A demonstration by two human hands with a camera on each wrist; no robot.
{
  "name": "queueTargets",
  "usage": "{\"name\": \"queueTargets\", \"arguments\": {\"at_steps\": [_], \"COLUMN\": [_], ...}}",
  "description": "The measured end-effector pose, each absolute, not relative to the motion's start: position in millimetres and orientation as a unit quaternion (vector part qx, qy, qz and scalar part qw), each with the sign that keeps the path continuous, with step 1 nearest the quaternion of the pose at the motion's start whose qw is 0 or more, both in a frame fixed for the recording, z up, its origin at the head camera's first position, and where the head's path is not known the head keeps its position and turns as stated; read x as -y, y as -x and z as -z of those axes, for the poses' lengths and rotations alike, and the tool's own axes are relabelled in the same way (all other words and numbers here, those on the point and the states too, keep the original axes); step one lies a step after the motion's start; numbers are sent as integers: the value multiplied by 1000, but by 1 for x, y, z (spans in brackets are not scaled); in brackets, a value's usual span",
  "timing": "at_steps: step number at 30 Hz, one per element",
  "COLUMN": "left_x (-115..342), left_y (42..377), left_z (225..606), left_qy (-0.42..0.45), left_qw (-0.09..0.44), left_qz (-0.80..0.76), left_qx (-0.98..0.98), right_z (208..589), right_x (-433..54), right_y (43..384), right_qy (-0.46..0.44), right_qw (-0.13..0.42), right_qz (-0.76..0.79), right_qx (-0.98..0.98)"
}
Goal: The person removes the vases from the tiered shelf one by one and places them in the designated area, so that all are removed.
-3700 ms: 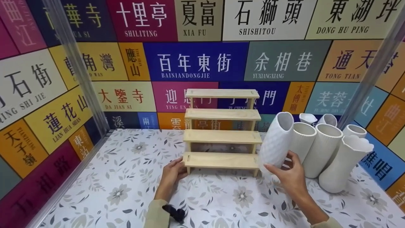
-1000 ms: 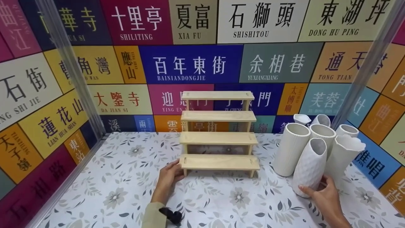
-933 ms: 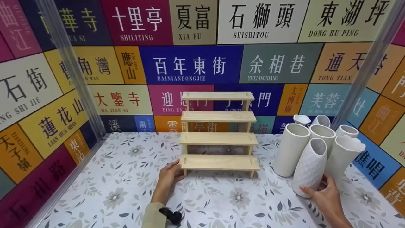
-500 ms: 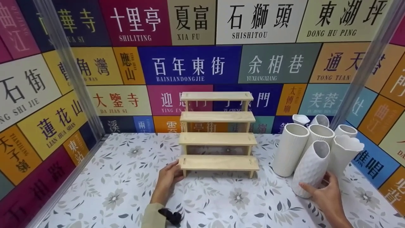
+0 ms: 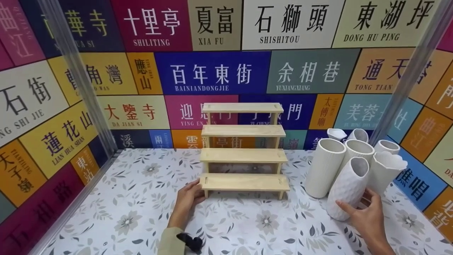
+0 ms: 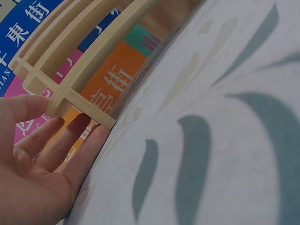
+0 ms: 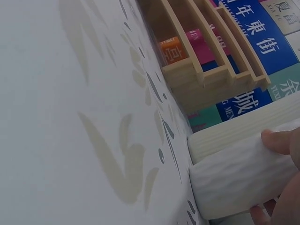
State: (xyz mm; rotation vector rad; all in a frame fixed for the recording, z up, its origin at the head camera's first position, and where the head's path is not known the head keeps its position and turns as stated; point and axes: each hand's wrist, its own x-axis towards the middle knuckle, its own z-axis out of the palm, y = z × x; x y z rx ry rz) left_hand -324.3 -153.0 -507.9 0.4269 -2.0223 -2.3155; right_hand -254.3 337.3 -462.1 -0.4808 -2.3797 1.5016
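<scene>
A pale wooden stand with several stepped shelves (image 5: pixel 244 181) sits mid-table in the head view. My left hand (image 5: pixel 187 198) holds the left end of its lowest step; in the left wrist view, the thumb lies at the shelf edge and the fingers (image 6: pixel 96 140) reach the front leg. A white dimpled vase (image 5: pixel 348 189) with a slanted mouth is between the thumb and fingers of my right hand (image 5: pixel 370 214), low on its body. It leans a little to the right, its base close to the tabletop in the right wrist view.
Several more white vases crowd behind it: a ribbed cylinder (image 5: pixel 325 170), another cylinder (image 5: pixel 359 147), and one with a scalloped rim (image 5: pixel 389 166). The floral-patterned tabletop (image 5: pixel 152 212) ends at walls of colourful signs (image 5: pixel 212 71). Clear corner strips (image 5: pixel 407 78) run up both sides.
The dimpled vase has gone from beside the stand to the front of the vase group on the right, then tilted slightly. My left hand keeps its place at the stand.
</scene>
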Motion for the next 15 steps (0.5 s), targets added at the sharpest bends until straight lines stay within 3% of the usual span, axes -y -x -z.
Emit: {"name": "queueTargets", "arguments": {"at_steps": [11,15], "left_x": [153,153], "left_y": [323,322], "left_z": [506,508], "left_qy": [-145,-130], "left_qw": [13,19], "left_qz": [747,754], "left_qx": [648,644], "right_z": [462,465], "right_x": [-342,-342], "right_y": [255,254], "right_qy": [157,155], "right_qw": [130,150], "right_qz": [-513,-507], "right_qx": [834,835]}}
